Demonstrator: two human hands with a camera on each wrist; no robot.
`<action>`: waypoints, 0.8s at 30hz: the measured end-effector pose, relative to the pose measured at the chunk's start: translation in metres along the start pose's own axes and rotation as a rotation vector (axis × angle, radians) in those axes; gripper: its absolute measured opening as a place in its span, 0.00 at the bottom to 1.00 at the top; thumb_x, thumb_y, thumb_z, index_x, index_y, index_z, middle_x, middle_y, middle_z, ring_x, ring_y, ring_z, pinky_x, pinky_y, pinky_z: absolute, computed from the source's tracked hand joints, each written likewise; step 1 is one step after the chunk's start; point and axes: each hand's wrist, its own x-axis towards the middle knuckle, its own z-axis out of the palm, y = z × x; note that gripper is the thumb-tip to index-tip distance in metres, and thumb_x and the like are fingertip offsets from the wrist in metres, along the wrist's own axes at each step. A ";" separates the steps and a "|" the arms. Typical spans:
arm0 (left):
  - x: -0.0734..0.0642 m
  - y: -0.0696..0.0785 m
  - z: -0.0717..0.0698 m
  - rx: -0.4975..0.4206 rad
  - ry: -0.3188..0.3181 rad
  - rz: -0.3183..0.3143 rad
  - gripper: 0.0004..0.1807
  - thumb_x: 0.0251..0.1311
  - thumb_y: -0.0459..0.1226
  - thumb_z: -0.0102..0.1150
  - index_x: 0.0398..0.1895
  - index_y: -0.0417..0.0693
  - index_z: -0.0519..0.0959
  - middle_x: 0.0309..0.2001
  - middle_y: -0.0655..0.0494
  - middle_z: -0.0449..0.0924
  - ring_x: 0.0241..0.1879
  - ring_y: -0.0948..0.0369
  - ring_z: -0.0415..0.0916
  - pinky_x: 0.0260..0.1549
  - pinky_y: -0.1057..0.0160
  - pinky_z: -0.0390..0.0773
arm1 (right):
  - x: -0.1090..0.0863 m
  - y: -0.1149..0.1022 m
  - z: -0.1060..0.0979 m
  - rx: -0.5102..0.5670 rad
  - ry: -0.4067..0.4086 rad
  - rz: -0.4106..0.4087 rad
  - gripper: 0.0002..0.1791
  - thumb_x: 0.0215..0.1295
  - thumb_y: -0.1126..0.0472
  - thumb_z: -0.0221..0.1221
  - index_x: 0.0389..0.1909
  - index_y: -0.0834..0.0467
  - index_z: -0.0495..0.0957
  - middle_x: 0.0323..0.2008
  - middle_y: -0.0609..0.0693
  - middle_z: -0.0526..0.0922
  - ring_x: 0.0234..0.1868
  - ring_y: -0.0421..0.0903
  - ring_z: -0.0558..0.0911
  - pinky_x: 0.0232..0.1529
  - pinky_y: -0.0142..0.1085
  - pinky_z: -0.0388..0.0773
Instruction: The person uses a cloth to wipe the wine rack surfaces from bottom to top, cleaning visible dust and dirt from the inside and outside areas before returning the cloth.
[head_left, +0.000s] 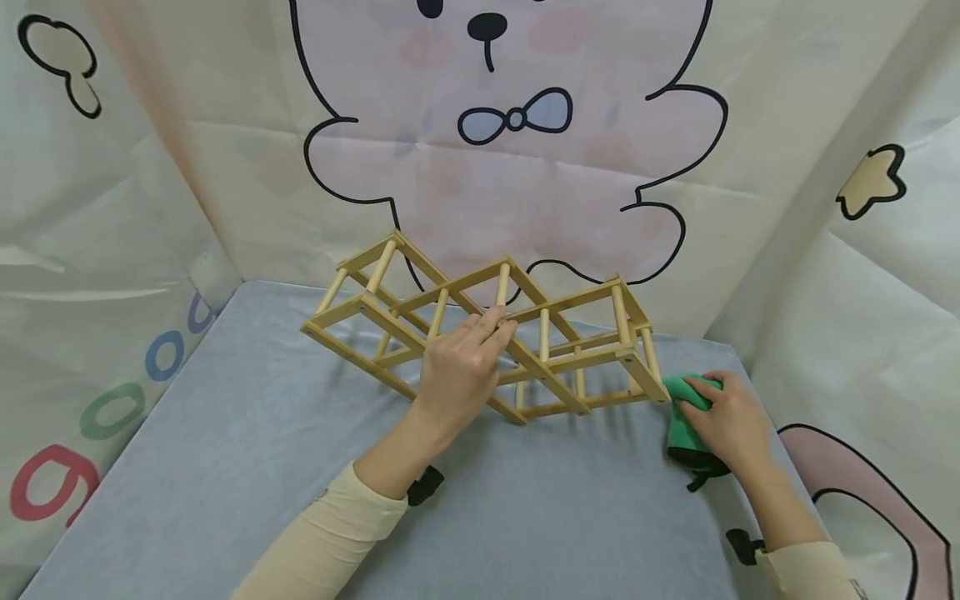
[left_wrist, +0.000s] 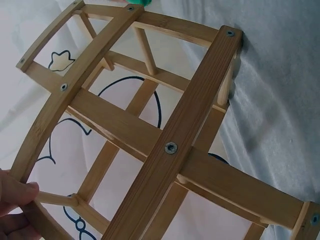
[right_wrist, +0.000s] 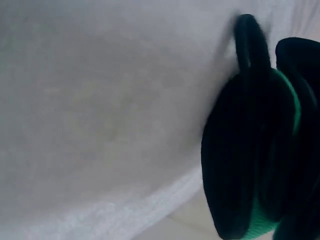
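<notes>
A folding rack [head_left: 558, 371] of light wooden slats and round rods, joined by metal pins, stands spread in a zigzag at the table's back. My left hand [head_left: 461, 367] grips its upper middle, thumb and fingers round a slat. The left wrist view shows the same rack [left_wrist: 165, 150] close up, with the left fingertips [left_wrist: 17, 192] at its lower left. Beside the rack's right end, my right hand [head_left: 723, 421] grips a green fabric piece [head_left: 681, 425] with a black cuff-like end and a small loop. The right wrist view shows mostly its dark end [right_wrist: 240, 155]; the right fingers are not distinguishable there.
A pale blue cloth covers the table [head_left: 555, 517]. Cream curtains [head_left: 247, 192] printed with cartoon figures hang behind and on both sides, close to the rack's back. Dark straps [head_left: 742, 546] are at the wrists.
</notes>
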 end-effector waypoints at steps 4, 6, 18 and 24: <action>-0.001 -0.002 -0.005 -0.023 -0.040 0.025 0.17 0.58 0.17 0.66 0.46 0.41 0.89 0.51 0.47 0.89 0.42 0.53 0.90 0.36 0.62 0.90 | -0.002 0.004 0.006 -0.001 -0.088 0.041 0.27 0.62 0.60 0.73 0.58 0.71 0.82 0.56 0.75 0.74 0.49 0.74 0.79 0.37 0.65 0.80; -0.002 -0.004 -0.009 -0.048 -0.069 0.035 0.17 0.60 0.18 0.65 0.49 0.40 0.88 0.52 0.46 0.88 0.45 0.52 0.89 0.43 0.60 0.90 | -0.003 0.005 0.007 0.000 -0.143 0.065 0.29 0.65 0.57 0.71 0.61 0.72 0.80 0.58 0.76 0.72 0.50 0.75 0.79 0.38 0.65 0.81; -0.002 -0.022 -0.045 -0.018 -0.057 0.138 0.14 0.65 0.28 0.64 0.53 0.38 0.87 0.50 0.45 0.89 0.48 0.47 0.88 0.51 0.52 0.88 | 0.003 0.010 0.001 0.001 -0.415 0.116 0.40 0.75 0.44 0.61 0.69 0.76 0.69 0.63 0.81 0.67 0.59 0.80 0.72 0.53 0.74 0.75; -0.002 -0.052 -0.074 0.000 -0.003 0.182 0.15 0.76 0.34 0.53 0.52 0.35 0.86 0.49 0.40 0.88 0.49 0.41 0.86 0.54 0.45 0.87 | 0.007 0.011 -0.012 0.001 -0.437 0.089 0.43 0.78 0.39 0.56 0.71 0.75 0.67 0.67 0.84 0.62 0.63 0.84 0.66 0.58 0.78 0.68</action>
